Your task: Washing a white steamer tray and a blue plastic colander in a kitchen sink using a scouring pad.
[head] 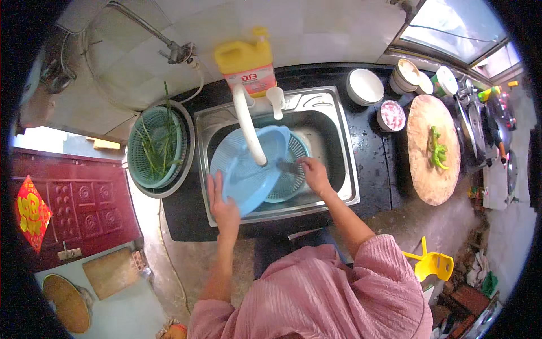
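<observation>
My left hand (224, 207) grips the near-left rim of a blue plastic basin (250, 186), which is tilted under the faucet. In my right hand (315, 176) is a dark, blurred object (290, 166), too unclear to name, held against the basin's right side. A white curved faucet (250, 127) reaches over the basin. Beneath the basin, a blue-green plastic colander (296, 186) sits partly hidden in the stainless steel sink (349, 169).
A yellow detergent jug (245, 59) stands behind the sink. To the left, green stalks lie in a green colander (134, 148). On the right are a white bowl (365, 87), a bowl of cut meat (391, 116) and a wooden chopping board (427, 186) with green peppers (437, 150).
</observation>
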A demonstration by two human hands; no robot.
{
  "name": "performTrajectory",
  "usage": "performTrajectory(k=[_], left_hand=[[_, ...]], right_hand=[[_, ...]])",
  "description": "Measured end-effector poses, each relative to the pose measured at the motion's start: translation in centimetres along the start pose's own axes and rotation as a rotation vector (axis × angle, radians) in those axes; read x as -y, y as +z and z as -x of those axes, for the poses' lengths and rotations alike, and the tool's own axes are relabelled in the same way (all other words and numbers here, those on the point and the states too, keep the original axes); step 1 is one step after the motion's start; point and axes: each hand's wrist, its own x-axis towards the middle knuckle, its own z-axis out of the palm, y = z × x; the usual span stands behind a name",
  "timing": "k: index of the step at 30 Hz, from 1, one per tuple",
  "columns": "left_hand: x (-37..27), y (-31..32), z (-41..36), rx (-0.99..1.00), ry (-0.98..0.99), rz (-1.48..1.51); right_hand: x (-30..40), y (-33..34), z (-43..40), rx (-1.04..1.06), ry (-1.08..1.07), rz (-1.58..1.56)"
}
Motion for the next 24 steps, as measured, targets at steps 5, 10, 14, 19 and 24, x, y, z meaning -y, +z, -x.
performTrajectory(k=[5, 10, 14, 19, 24], left_hand=[[3.5, -0.2, 0.6, 0.140, 0.441, -0.256], [2.3, 1.8, 1.6, 0.253, 0.938, -0.358], [2.4, 2.8, 2.2, 0.307, 1.042, -0.332], [3.1, 5.1, 5.0, 0.248, 0.817, -0.285], [1.8, 7.1, 5.1, 0.312, 0.940, -0.206]], right_hand=[[0.9, -0.8, -1.1, 0.276, 0.826, -1.503], [-2.6, 0.1, -0.3, 0.194, 0.961, -1.639], [-2.8, -2.5, 2.3, 0.041, 1.039, -1.520], [-4.1, -4.7, 4.6, -0.105, 0.867, -1.514], [-4.6, -7.2, 5.5, -0.319, 0.684, -1.445]])
